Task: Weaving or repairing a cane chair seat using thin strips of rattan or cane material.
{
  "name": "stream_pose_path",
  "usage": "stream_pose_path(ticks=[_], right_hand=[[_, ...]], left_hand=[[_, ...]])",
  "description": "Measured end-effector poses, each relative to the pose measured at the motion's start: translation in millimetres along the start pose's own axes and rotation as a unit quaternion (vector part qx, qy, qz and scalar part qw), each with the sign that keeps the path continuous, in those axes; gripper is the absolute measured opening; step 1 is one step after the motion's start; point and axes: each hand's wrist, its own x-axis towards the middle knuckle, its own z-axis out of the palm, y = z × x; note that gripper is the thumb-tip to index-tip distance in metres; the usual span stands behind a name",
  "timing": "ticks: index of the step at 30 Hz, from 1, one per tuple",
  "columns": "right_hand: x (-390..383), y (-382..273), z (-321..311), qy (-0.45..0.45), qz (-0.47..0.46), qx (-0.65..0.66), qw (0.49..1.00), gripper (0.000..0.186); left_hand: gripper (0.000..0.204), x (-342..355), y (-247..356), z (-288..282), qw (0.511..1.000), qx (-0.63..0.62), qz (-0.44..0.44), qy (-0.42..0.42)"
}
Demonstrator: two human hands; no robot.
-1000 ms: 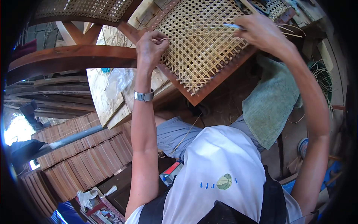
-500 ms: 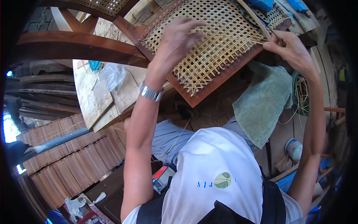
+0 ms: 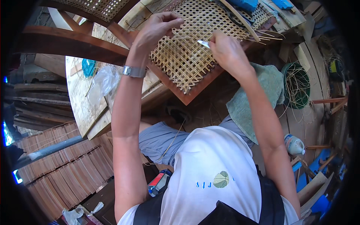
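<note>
- The woven cane panel [image 3: 195, 45] sits in a reddish-brown wooden frame [image 3: 187, 98] at the top centre of your view, tilted so its lower corner points toward your lap; the open lattice weave is pale straw in colour.
- Your right hand [image 3: 227, 52] rests on the right half of the panel, fingers curled closed around a small pale metal tool [image 3: 203, 43] whose tip pokes out to the left, against the weave.
- Your left hand [image 3: 157, 30] lies on the upper left of the panel, fingers bent and pinched together at the weave; whether a strand is caught between them, you cannot tell; a metal wristwatch [image 3: 134, 71] circles that wrist.
- Loose cane strands [image 3: 268, 35] fan out past the panel's right edge; a longer flat strip [image 3: 240, 20] crosses its top corner.
- A green cloth [image 3: 258, 93] is draped just right of the frame, under your right forearm; a coil of cane in a green ring [image 3: 298, 84] lies beyond it.
- To the left, a clear plastic bag [image 3: 105, 80] and a small teal object [image 3: 89, 67] rest on a plywood board [image 3: 80, 101]; a dark wooden chair rail [image 3: 71, 43] crosses above.
- A white plastic bottle [image 3: 294, 144] stands low on the right; stacked wooden slats [image 3: 63, 165] fill the lower left.
</note>
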Motion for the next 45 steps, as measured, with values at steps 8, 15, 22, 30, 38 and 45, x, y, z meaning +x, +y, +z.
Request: stream_pose_path(ticks=[8,15,22,30,38,45], right_hand=[[9,-17,15,0.030,-0.019,-0.071,0.997,0.019],[12,-12,24,0.021,0.039,0.025,0.999,0.019],[19,-10,30,0.025,0.044,0.028,0.998,0.020],[30,-15,16,-0.014,0.090,0.021,0.996,0.038],[29,3,-5,-0.022,0.097,-0.031,0.995,0.036],[9,31,-36,0.072,0.052,-0.044,0.995,0.039]], left_hand=[[0.026,4,-6,-4,0.986,0.163,0.005,-0.021],[0.024,11,-13,4,0.963,0.268,0.010,-0.005],[0.024,11,-11,6,0.958,0.286,0.015,-0.025],[0.025,-11,11,18,0.996,0.082,0.017,-0.007],[0.028,-22,23,31,0.944,0.305,0.100,0.075],[0.027,7,17,55,0.957,0.240,0.126,-0.106]])
